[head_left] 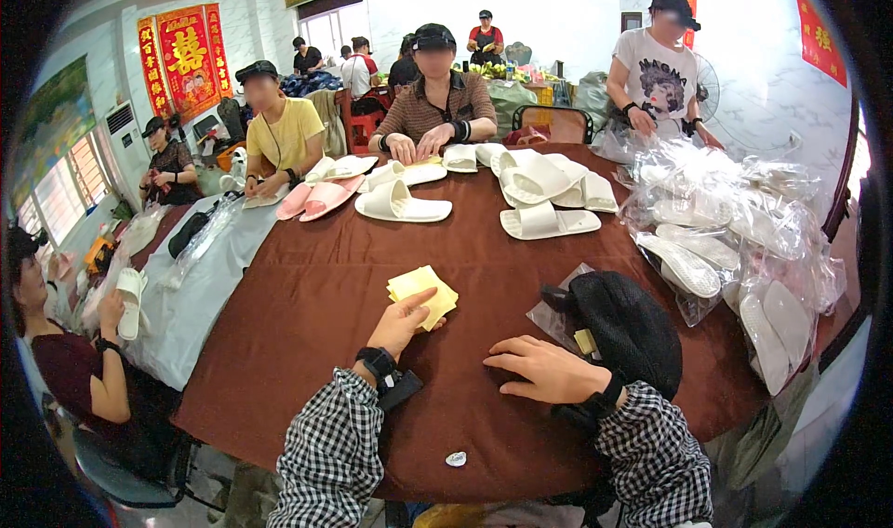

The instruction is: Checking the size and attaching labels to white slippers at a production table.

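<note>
My left hand (402, 328) grips a loose stack of pale yellow paper slips (426, 291) over the brown tablecloth, thumb on top. The slips fan out slightly past the fingertips. To the right, my right hand (539, 368) lies low over the cloth, palm down, fingers stretched and holding nothing. Just beyond its wrist sits a black woven fabric thing (633, 328), perhaps a cap or bag. Beside that lie a clear plastic bag (558, 316) and a small yellow stack (585, 342). A small whitish piece (456, 458) rests near the table's front edge.
White slippers (402, 202) and a pink pair (321, 198) spread along the far side of the brown table (316, 342). Plastic-wrapped slippers (726, 221) pile up at the right. Several people sit or stand around; one across the table (437, 109) handles a slipper.
</note>
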A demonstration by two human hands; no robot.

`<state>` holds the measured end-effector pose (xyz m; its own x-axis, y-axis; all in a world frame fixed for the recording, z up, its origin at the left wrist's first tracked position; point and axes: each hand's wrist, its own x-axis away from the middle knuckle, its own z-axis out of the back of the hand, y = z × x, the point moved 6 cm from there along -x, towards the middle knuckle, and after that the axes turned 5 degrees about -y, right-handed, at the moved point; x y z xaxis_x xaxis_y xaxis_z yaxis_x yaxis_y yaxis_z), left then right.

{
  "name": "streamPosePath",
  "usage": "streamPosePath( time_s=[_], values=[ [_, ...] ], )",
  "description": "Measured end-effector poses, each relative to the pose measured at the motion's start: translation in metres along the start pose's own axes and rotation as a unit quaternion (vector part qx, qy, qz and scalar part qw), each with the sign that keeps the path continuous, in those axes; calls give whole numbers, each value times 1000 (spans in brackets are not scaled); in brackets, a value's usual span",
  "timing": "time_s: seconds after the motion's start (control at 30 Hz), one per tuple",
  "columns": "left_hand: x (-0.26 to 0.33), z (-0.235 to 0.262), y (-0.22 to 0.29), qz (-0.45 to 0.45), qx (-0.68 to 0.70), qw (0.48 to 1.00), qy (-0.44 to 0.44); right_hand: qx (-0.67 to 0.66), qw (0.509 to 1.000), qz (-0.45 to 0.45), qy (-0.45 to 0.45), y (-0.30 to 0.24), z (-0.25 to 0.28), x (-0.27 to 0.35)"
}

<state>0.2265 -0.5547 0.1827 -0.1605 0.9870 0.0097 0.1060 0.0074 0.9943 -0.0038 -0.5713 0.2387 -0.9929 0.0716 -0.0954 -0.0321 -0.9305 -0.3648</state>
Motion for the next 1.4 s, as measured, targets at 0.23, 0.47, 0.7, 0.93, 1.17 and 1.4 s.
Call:
streamPosePath(
  time_s=[0.23, 0.47, 0.7, 0.93, 1.17, 1.4],
  values=[
    [0, -3, 1, -10, 11, 1000, 1, -64, 995, -60, 44, 0, 28, 6],
    [-2, -3, 2, -18, -2, 1000, -6, -107, 976, -93, 168, -7, 80, 32],
    [0, 3, -5, -13, -4, 1000, 5, -159, 940, -187, 237, 19, 105, 81],
    [-4, 0, -5, -15, 6, 1000, 0, -189, 866, -328, 328, 71, 123, 164],
    [-7, 4, 1, -16, 1, 1000, 5, -164, 778, -420, 439, 173, 127, 287],
    [-16, 3, -13, -49, -64, 996, 29, -88, 708, -556, 427, 256, 93, 395]
  ],
)
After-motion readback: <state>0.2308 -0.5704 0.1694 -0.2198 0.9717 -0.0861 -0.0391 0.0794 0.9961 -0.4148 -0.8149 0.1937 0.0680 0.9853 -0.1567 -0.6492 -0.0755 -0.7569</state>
